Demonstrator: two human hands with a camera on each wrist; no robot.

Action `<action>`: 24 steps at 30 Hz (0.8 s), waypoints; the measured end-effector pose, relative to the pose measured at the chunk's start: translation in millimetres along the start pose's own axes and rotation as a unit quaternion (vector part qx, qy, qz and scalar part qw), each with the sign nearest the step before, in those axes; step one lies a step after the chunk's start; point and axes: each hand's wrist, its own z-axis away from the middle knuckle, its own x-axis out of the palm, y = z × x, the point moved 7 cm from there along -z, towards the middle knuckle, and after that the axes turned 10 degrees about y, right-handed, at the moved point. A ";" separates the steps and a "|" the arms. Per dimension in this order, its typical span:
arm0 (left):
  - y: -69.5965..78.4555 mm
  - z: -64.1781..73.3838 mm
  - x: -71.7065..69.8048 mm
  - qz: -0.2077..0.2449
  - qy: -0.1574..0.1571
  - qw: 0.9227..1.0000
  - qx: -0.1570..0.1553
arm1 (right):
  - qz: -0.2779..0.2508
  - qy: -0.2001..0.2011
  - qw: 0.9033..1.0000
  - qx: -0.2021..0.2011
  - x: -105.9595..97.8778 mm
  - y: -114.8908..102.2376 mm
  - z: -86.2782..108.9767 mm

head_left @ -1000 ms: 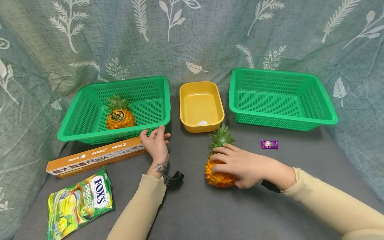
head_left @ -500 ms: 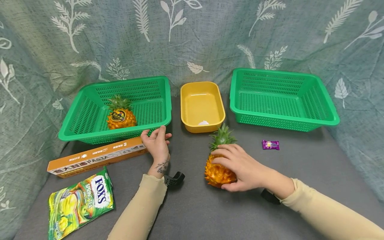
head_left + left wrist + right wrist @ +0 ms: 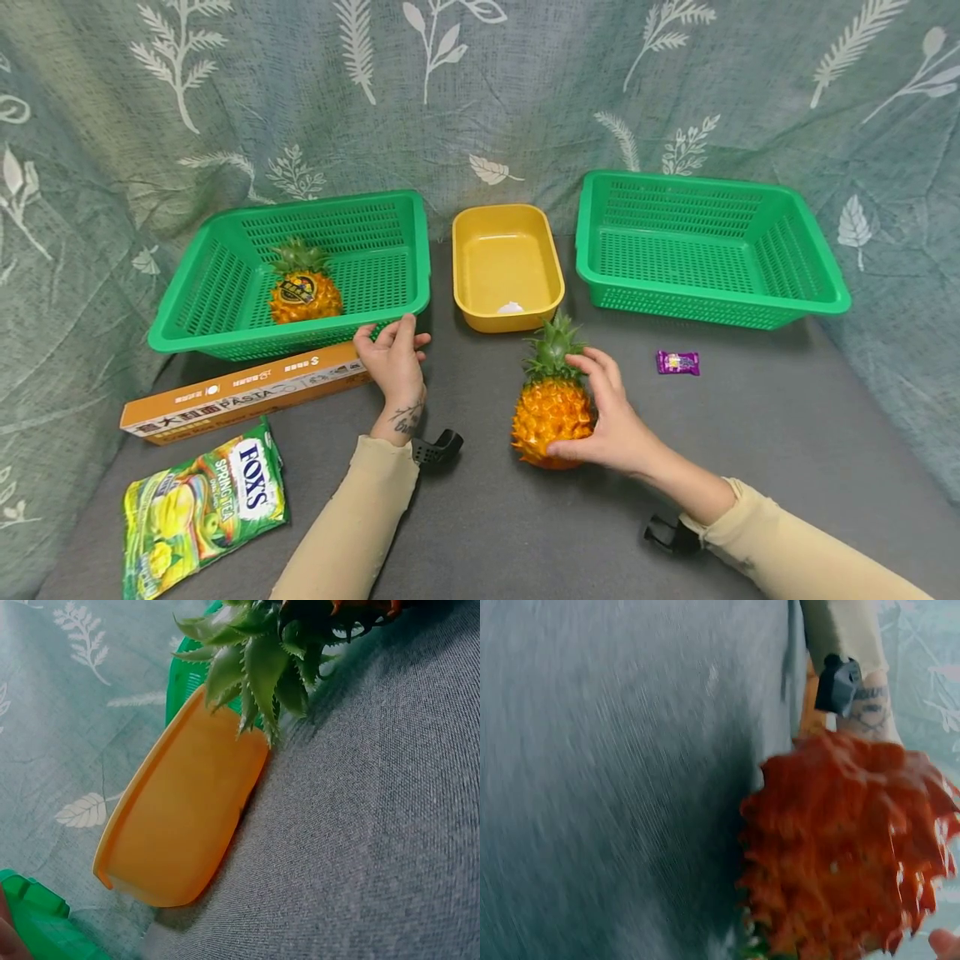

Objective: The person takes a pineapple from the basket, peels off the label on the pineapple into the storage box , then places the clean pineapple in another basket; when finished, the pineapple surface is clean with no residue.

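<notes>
An orange pineapple with a green crown lies on the grey table in front of the yellow tub. My right hand is at its right side, thumb across the lower end and fingers spread by the crown. In the right wrist view, the spiky fruit fills the lower right, with one fingertip beside it. My left hand, fingers loosely bent, rests at the front right rim of the left green basket. A second pineapple with a dark label sits inside that basket.
A yellow tub stands between the left basket and another green basket. An orange pasta box and a green Fox's candy bag lie at left. A small purple wrapped sweet lies at right. A patterned curtain hangs behind.
My right hand has loosened and slid off the top of the pineapple toward its right side, showing more of the fruit. The left hand and baskets have stayed in place.
</notes>
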 end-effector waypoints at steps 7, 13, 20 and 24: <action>-1.3 -0.3 -0.5 -0.002 -0.002 1.000 -0.002 | -0.012 0.041 0.997 0.057 4.2 9.5 8.0; -1.0 -0.1 -0.3 0.002 -0.004 1.000 -0.001 | -0.006 0.018 0.995 0.094 9.4 18.4 12.3; -0.7 -0.5 -0.4 0.001 -0.004 1.000 0.000 | -0.018 -0.002 0.994 0.104 11.2 21.1 11.0; -0.8 -0.5 -0.5 0.002 -0.003 1.000 -0.002 | -0.014 -0.007 0.995 0.099 11.2 20.4 9.8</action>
